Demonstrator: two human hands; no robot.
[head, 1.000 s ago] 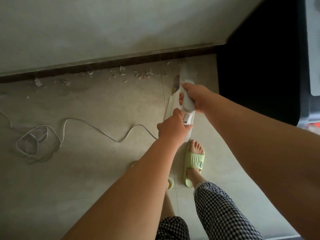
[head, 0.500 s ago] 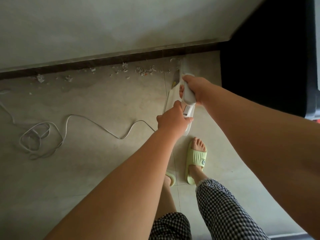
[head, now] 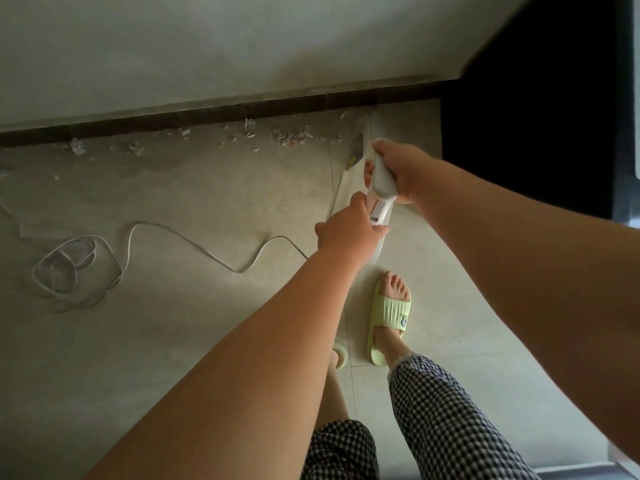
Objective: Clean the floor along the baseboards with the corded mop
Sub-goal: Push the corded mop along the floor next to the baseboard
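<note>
Head view: the corded mop (head: 381, 188) is held in both hands, its long axis running from the person's body straight out toward the baseboard (head: 207, 114), roughly square to that edge of the floor. The right hand (head: 398, 171) is curled round the upper handle and sits nearer the baseboard; the left hand (head: 346, 233) grips the lower white body just behind it, nearer the person. The mop's head is largely hidden behind the hands; its far end appears to reach the floor close to the baseboard, near the dark corner. The paper debris (head: 287, 136) lies along the baseboard to the left of that end. The cord (head: 156, 233) trails left across the floor to a loose coil. Judgement: the coming sweep must travel leftward along the baseboard.
</note>
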